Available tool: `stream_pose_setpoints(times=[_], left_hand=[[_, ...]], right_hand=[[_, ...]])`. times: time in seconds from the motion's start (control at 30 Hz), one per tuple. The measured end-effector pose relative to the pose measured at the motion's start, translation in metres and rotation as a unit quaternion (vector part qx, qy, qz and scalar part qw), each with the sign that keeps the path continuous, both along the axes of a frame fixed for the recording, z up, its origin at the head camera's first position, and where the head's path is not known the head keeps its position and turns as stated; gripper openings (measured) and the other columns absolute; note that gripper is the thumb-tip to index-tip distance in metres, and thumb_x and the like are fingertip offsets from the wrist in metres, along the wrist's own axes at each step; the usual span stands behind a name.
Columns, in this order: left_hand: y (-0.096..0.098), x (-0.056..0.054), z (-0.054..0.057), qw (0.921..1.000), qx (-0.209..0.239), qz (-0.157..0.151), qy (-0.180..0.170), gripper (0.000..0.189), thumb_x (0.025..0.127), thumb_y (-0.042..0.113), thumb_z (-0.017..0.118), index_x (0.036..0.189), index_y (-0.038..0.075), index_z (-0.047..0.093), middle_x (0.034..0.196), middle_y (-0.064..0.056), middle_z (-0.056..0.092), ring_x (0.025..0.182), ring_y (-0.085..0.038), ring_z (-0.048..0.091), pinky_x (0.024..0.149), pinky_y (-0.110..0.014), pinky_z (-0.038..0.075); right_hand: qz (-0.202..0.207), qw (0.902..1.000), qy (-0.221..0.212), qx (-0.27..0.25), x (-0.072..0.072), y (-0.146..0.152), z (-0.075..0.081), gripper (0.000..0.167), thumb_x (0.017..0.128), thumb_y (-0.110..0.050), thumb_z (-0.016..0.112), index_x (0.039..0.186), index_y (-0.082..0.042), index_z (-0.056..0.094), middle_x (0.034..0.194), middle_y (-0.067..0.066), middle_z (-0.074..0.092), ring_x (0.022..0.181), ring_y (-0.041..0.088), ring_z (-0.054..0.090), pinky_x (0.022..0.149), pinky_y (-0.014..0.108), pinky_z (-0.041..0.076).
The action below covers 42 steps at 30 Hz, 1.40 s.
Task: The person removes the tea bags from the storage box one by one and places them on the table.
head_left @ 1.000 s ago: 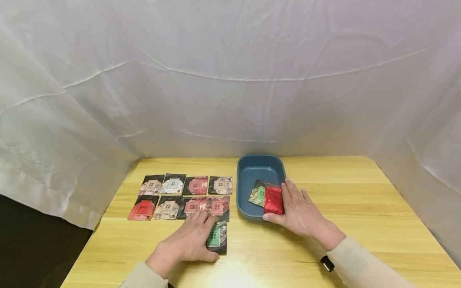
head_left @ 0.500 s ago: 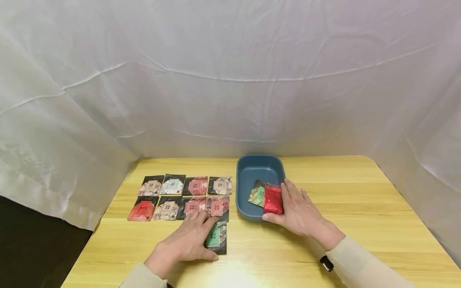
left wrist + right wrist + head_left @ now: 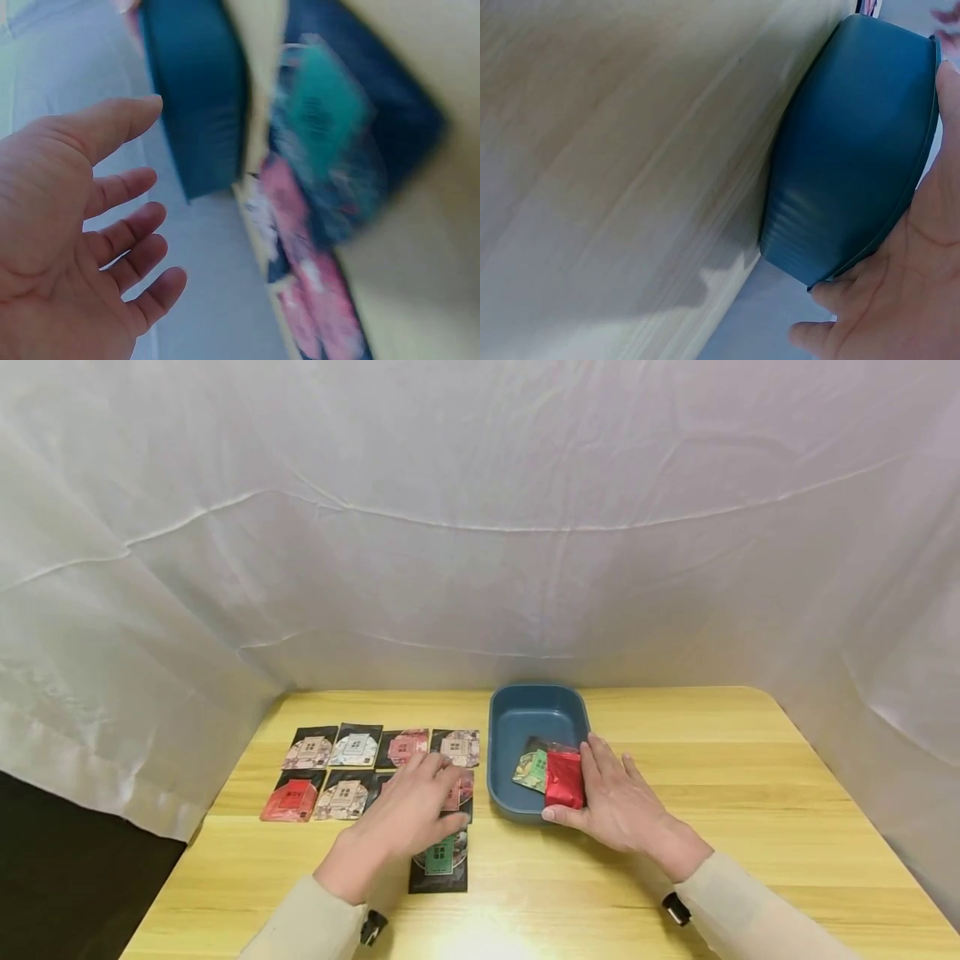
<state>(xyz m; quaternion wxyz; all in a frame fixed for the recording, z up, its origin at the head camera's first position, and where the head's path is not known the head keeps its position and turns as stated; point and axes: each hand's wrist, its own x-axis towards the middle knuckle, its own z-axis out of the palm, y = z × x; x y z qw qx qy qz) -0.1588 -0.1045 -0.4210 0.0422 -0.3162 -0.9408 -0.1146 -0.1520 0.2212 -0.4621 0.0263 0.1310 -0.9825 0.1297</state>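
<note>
My left hand point(image 3: 411, 806) hovers over the packets with its fingers spread and nothing in its grasp; the left wrist view shows its bare palm point(image 3: 45, 217). Below it lies a black packet with a green label point(image 3: 438, 860), partly covered by the hand. A pink-labelled packet point(image 3: 463, 793) is mostly hidden beneath the fingers. My right hand point(image 3: 622, 806) rests along the right rim of a blue tray point(image 3: 517, 697), fingers fairly straight. Inside the tray are a green-labelled packet point(image 3: 529, 770) and a shiny red packet point(image 3: 564, 778), the red one beside my right fingers.
Left of the tray, flat packets lie in two rows on the wooden table point(image 3: 712, 760), among them a red one point(image 3: 292, 796) and a white-labelled one point(image 3: 356, 747). A pale cloth point(image 3: 480, 568) hangs behind the table and at both sides.
My left hand has lifted off the green-labelled packet and moved slightly up and right, its fingers more spread. That packet shows more of its lower left. My right hand stays at the tray.
</note>
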Motion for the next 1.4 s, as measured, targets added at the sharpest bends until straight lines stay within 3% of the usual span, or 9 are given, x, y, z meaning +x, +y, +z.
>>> stream_pose_setpoints(times=[0.13, 0.3, 0.47, 0.63, 0.83, 1.03, 1.27, 1.4], left_hand=[[0.024, -0.011, 0.013, 0.9999, -0.005, -0.011, 0.002, 0.059, 0.095, 0.039, 0.078, 0.144, 0.011, 0.063, 0.137, -0.008, 0.062, 0.128, -0.027, 0.054, 0.112, -0.048, 0.047], [0.06, -0.027, 0.021, 0.9982, -0.049, -0.034, -0.002, 0.059, 0.097, 0.044, 0.075, 0.145, 0.013, 0.062, 0.145, -0.008, 0.06, 0.137, -0.026, 0.052, 0.118, -0.045, 0.044], [0.094, -0.041, 0.018, 0.9945, -0.082, -0.065, -0.005, 0.057, 0.098, 0.043, 0.073, 0.146, 0.012, 0.062, 0.149, -0.008, 0.06, 0.142, -0.026, 0.052, 0.118, -0.043, 0.046], [0.117, -0.053, 0.008, 0.991, -0.1, -0.081, -0.037, 0.053, 0.099, 0.041, 0.073, 0.145, 0.016, 0.064, 0.152, -0.004, 0.059, 0.145, -0.024, 0.05, 0.12, -0.041, 0.044], [0.133, -0.063, -0.001, 0.9863, -0.11, -0.105, -0.064, 0.035, 0.1, 0.037, 0.072, 0.132, 0.023, 0.072, 0.141, 0.004, 0.066, 0.136, -0.017, 0.057, 0.115, -0.035, 0.047], [0.143, -0.068, -0.008, 0.9793, -0.151, -0.111, -0.078, 0.049, 0.1, 0.045, 0.072, 0.145, 0.03, 0.065, 0.15, 0.011, 0.062, 0.153, -0.023, 0.043, 0.122, -0.041, 0.041], [0.148, -0.071, -0.017, 0.9741, -0.187, -0.122, -0.038, 0.046, 0.096, 0.05, 0.074, 0.139, 0.034, 0.069, 0.143, 0.013, 0.066, 0.147, -0.018, 0.05, 0.116, -0.037, 0.047], [0.142, -0.073, -0.016, 0.9752, -0.194, -0.104, -0.019, 0.043, 0.094, 0.05, 0.077, 0.132, 0.032, 0.071, 0.136, 0.012, 0.07, 0.14, -0.017, 0.056, 0.112, -0.036, 0.049]], right_hand=[[0.001, 1.0, 0.0, 0.004, 0.0, 0.0, 0.0, 0.134, 0.081, -0.097, 0.043, 0.161, 0.01, 0.027, 0.17, 0.03, 0.024, 0.157, 0.048, 0.026, 0.124, 0.069, 0.024], [0.001, 1.0, -0.003, 0.009, -0.001, 0.0, 0.001, 0.134, 0.082, -0.097, 0.042, 0.161, 0.01, 0.027, 0.17, 0.03, 0.024, 0.157, 0.048, 0.026, 0.125, 0.069, 0.023], [0.003, 0.9999, -0.004, 0.012, -0.001, 0.001, 0.001, 0.135, 0.081, -0.098, 0.039, 0.161, 0.011, 0.027, 0.169, 0.031, 0.025, 0.157, 0.048, 0.027, 0.124, 0.07, 0.024], [0.006, 0.9999, -0.003, 0.011, -0.001, 0.001, 0.0, 0.133, 0.084, -0.095, 0.041, 0.16, 0.012, 0.027, 0.169, 0.032, 0.025, 0.157, 0.048, 0.027, 0.124, 0.071, 0.024], [0.006, 0.9999, -0.004, 0.012, -0.001, 0.0, 0.001, 0.13, 0.085, -0.093, 0.043, 0.16, 0.012, 0.027, 0.17, 0.032, 0.023, 0.158, 0.047, 0.025, 0.124, 0.07, 0.023], [0.006, 0.9999, -0.011, 0.009, -0.001, 0.0, 0.001, 0.13, 0.086, -0.093, 0.044, 0.161, 0.012, 0.026, 0.17, 0.031, 0.021, 0.158, 0.046, 0.024, 0.124, 0.071, 0.022], [0.003, 0.9998, -0.019, 0.007, 0.0, 0.0, 0.002, 0.128, 0.087, -0.091, 0.045, 0.162, 0.011, 0.024, 0.171, 0.03, 0.019, 0.159, 0.046, 0.022, 0.125, 0.07, 0.021], [0.002, 0.9999, -0.013, 0.002, -0.001, 0.0, 0.001, 0.127, 0.088, -0.089, 0.049, 0.162, 0.011, 0.023, 0.171, 0.031, 0.021, 0.159, 0.046, 0.023, 0.124, 0.071, 0.022]])
